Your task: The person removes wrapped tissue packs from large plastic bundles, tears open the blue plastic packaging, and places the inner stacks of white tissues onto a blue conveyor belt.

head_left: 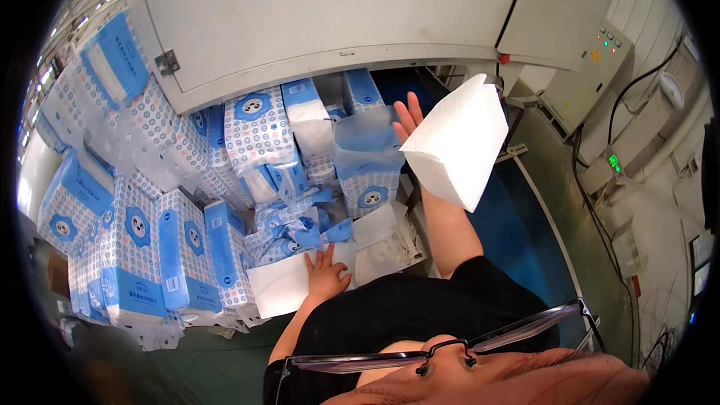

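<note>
Right hand (407, 114): fingers extended, grip unclear behind tissue stack (461, 142). Left hand (327, 279) spread on white paper (277, 285). Keep stack edges square.

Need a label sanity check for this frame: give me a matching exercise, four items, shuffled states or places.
1. left hand
2. right hand
3. wrapped packages
4. electrical box

A. piled at the left, blue and white
B. partly hidden by a raised white stack
C. small lights lit, at the right
D. fingers spread, over a lower white piece

Pairs: 1-D, 2-B, 3-A, 4-C
</note>
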Demonstrator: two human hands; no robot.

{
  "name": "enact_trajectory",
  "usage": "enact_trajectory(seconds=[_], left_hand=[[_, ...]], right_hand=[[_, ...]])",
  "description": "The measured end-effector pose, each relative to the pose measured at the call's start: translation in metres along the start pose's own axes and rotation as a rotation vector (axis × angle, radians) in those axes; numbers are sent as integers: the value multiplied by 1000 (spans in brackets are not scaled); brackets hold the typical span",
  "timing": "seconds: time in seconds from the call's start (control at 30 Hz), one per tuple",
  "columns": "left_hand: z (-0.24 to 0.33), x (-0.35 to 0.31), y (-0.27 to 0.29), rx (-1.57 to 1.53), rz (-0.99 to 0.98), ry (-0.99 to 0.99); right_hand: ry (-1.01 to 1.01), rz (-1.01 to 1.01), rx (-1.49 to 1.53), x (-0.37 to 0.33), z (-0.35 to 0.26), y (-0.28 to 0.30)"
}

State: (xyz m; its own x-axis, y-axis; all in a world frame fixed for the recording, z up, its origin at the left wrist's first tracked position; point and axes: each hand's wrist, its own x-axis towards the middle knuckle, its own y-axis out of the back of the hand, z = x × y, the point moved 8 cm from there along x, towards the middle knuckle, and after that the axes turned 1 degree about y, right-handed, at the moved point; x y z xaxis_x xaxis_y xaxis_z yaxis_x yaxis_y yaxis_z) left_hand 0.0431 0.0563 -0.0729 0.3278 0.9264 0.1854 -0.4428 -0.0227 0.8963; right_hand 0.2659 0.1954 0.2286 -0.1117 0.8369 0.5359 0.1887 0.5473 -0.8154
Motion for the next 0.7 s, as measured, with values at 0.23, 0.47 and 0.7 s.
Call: enact_trajectory(seconds=[0.23, 0.47, 0.7], left_hand=[[1, 7, -2, 13, -34, -5], [12, 9, 1, 15, -43, 8], [12, -5, 5, -9, -53, 7]], right_hand=[[-104, -245, 492, 2, 18, -24], [-311, -39, -33, -61, 29, 59], [-980, 431, -896, -186, 41, 133]])
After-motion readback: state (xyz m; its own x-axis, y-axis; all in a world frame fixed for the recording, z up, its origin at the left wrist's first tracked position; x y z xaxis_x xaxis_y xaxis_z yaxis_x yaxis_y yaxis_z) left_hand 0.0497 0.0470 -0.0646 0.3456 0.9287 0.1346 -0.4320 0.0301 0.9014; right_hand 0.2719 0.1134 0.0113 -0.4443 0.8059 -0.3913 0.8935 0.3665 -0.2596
